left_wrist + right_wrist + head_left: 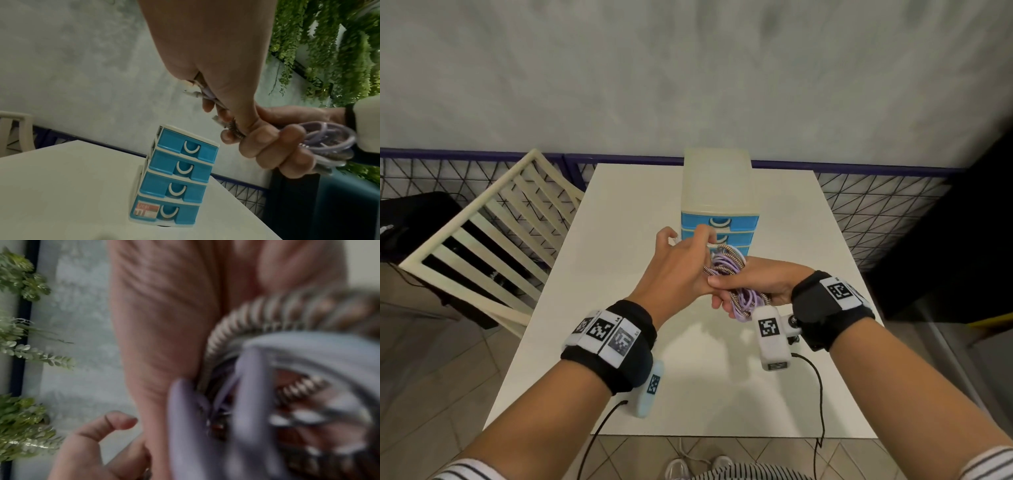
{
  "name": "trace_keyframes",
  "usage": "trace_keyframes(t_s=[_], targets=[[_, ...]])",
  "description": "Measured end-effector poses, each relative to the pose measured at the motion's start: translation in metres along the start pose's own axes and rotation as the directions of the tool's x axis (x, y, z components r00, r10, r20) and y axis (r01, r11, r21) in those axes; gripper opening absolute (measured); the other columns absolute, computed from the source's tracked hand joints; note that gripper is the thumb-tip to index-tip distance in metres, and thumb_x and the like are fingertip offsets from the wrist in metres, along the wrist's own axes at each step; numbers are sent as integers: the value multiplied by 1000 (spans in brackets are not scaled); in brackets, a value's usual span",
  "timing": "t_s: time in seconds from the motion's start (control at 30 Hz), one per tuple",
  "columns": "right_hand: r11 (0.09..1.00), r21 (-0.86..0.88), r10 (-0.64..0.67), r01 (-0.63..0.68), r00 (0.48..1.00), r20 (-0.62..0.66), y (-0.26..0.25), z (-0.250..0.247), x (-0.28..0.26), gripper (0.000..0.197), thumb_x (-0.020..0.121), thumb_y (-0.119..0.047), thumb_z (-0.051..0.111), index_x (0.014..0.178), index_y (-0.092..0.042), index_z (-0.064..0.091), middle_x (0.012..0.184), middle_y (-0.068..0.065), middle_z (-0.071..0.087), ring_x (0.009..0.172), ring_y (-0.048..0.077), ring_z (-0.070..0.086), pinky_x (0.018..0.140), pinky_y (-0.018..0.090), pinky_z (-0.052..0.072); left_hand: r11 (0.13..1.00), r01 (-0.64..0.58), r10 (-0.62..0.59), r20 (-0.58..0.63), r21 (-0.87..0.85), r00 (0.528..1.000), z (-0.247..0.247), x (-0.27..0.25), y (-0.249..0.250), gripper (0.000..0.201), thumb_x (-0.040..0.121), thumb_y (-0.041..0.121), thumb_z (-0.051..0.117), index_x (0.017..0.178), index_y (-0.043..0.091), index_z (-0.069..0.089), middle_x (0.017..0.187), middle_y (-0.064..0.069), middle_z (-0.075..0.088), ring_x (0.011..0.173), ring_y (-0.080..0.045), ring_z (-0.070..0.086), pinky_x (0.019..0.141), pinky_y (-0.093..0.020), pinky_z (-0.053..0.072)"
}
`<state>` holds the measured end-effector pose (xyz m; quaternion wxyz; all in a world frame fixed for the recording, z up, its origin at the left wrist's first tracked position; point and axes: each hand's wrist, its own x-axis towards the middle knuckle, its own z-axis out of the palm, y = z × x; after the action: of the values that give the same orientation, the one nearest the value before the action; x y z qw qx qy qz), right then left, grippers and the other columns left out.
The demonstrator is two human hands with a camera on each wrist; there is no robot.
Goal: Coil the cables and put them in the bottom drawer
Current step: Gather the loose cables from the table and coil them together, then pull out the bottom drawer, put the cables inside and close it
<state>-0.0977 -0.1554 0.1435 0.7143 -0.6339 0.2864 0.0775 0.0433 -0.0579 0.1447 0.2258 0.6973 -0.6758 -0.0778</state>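
Cables (726, 265) coiled – right hand (753, 286) grips bundle, left hand (681, 263) pinches ends.

Lilac and striped cables (726, 270), blue drawers (176, 170)

Soft, even light falls from above in the head view; the arms throw faint, diffuse shadows onto the table (619, 274) toward its near edge. No glare shows. Straight lines bow near the frame borders, and the far right corner sinks into dark. The left wrist view is dimmer and greenish, tilted, fairly sharp on the drawers (176, 175), softer on the hand close to the lens. The right wrist view is heavily blurred: the cables (287, 369) smear at the lower right, and only the leaves (24, 350) at the left edge read clearly.
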Motion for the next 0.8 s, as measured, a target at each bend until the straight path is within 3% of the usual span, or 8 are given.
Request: trace_keyframes(t_s=[0.1,0.23,0.37,0.47,0.53,0.6,0.7,0.8], targets=[[993,-117,12,-10,1000,13,-4,-3,-3,30,95,-25,57,86,3,62,69,5,71,53,13,63,54,23,55,999,5,-9,66,50,998,0,1,-1,78,60,73,64,109,22,31,71,13,63,73,-11,55,94,-29,14],[979,-201,-31,23,999,-36,-9,-5,1,28,95,-25,56,95,3,62,81,13,71,56,13,65,51,23,54,992,30,-50,161,124,986,4,3,-2,67,75,70,51,117,20,35,84,11,61,94,-15,62,107,-38,11],[982,-191,-47,11,981,-188,-3,-14,3,20,92,-20,62,84,-2,62,71,11,69,55,18,65,53,27,55,981,47,-76,152,187,985,9,-2,-17,66,92,55,36,143,18,15,91,8,68,100,-15,62,116,-48,2],[984,-170,-101,56,960,-262,1,-19,3,22,93,-19,61,76,-6,60,61,7,62,49,18,60,54,27,53,972,74,-98,100,221,990,12,-5,-22,38,100,40,28,129,17,34,92,4,67,91,-18,63,116,-47,13],[986,-128,-138,103,940,-312,2,-17,8,26,93,-22,60,71,-8,59,59,5,59,50,18,60,60,31,55,985,112,-125,91,129,988,15,-4,-16,30,102,33,26,112,13,46,98,-3,64,87,-23,60,99,-39,35],[987,-69,-161,146,905,-393,1,-12,15,29,94,-25,60,70,-9,58,60,7,60,54,21,60,70,40,55,965,228,-220,71,-134,973,18,0,-8,32,102,29,27,100,6,49,96,-13,63,80,-28,56,73,-35,41],[972,66,-166,226,855,-491,-1,1,26,24,94,-27,58,90,-4,61,75,11,61,63,20,63,79,46,55,856,298,-335,-13,-422,942,25,6,1,29,102,26,28,88,9,46,81,-9,58,71,-25,53,61,-31,42],[959,117,-168,259,849,-502,-5,10,32,43,92,-45,56,101,-4,64,85,12,65,76,23,66,80,40,55,742,305,-449,-105,-597,887,30,9,10,30,101,24,32,83,9,51,75,-1,58,68,-15,58,55,-18,43]])
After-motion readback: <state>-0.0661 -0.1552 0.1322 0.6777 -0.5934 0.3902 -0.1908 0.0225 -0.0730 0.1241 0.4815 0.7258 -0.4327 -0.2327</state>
